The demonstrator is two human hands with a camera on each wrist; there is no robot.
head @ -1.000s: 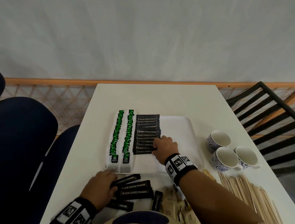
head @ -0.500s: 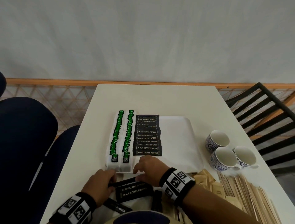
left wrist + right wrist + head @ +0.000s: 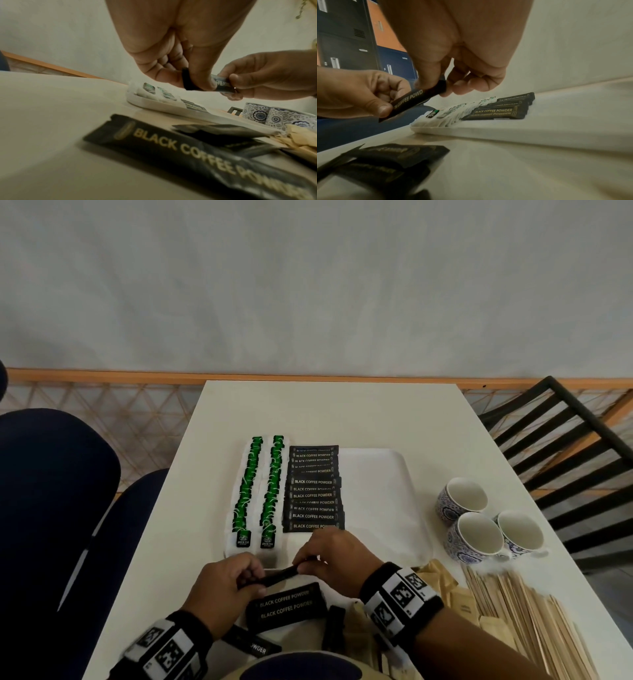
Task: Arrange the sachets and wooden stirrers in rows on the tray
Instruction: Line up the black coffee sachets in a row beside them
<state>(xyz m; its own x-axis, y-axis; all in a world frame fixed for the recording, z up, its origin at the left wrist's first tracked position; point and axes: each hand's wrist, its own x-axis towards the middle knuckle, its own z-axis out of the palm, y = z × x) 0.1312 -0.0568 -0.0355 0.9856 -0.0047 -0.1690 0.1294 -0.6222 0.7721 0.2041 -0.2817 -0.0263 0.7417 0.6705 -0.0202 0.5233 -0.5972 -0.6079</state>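
Black coffee sachet (image 3: 279,574) pinched endwise by both hands' fingers (image 3: 426,79), above the tray's near edge (image 3: 376,556), right half bare

Sachet rows (image 3: 313,491) fill the tray's (image 3: 394,508) left; cups (image 3: 479,529) stand right.

1. The held coffee sachet (image 3: 274,576) is covered at both ends by the left hand (image 3: 224,590) and the right hand (image 3: 337,559); in the head view its print cannot be read.
2. The wooden stirrers (image 3: 534,625) run off the lower edge of the head view.
3. The brown sachets (image 3: 455,604) lie partly under the right forearm, so their number cannot be told.
4. A loose black sachet (image 3: 251,645) shows only the letters "POWDER"; the rest is hidden by the left wrist.
5. In the right wrist view the loose sachets on the worktop (image 3: 388,161) are blurred and unreadable.
6. The tray (image 3: 376,508) near edge is hidden behind both hands.
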